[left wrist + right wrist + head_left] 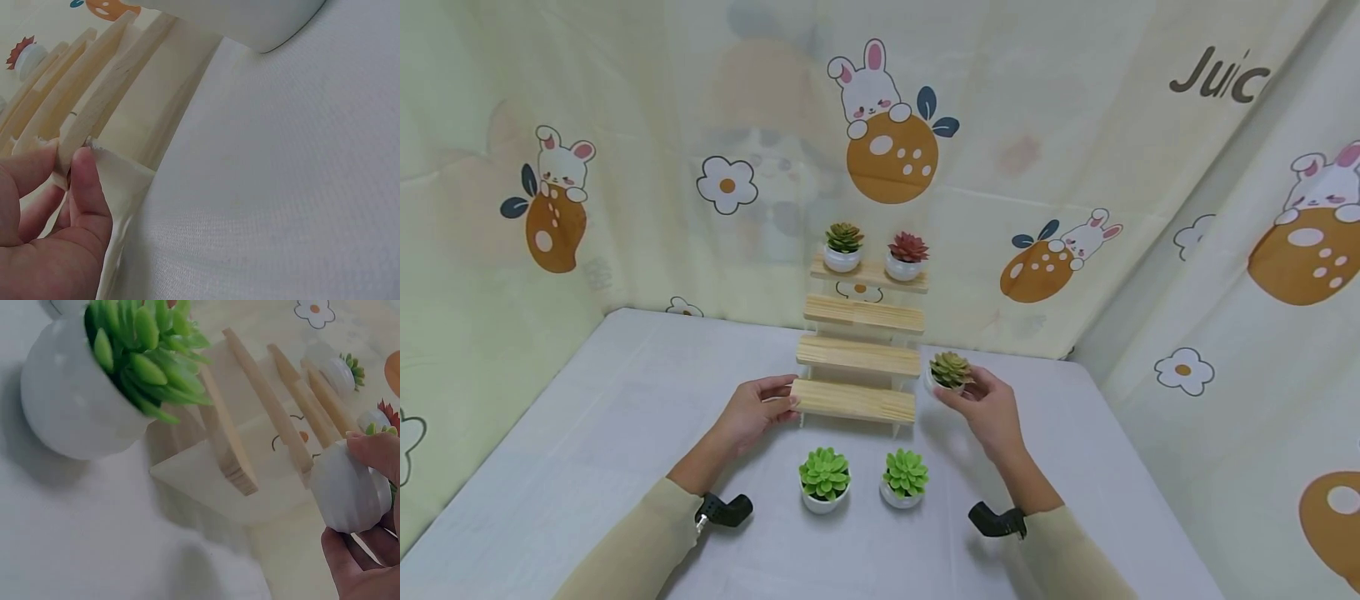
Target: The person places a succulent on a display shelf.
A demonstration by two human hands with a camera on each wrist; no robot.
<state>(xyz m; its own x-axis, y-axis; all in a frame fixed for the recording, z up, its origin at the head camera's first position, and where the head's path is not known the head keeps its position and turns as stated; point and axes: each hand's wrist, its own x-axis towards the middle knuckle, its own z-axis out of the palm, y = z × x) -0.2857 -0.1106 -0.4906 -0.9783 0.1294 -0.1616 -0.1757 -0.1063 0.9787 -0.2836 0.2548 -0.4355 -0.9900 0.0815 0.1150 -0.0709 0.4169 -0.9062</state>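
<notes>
Left hand (752,414) pinches the wooden shelf (854,401); right hand (988,408) grips a potted succulent (950,372).

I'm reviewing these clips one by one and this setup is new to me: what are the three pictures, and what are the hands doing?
No machine here: a person works with bare hands, wearing one camera on the head and one on each wrist. The head view looks down on a white table with a wooden stepped shelf. The left hand grips the end of the lowest step, shown close in the left wrist view. The right hand holds a small potted succulent beside the shelf, its white pot seen in the right wrist view. Two green succulents stand in front, and two more pots on the top step.
</notes>
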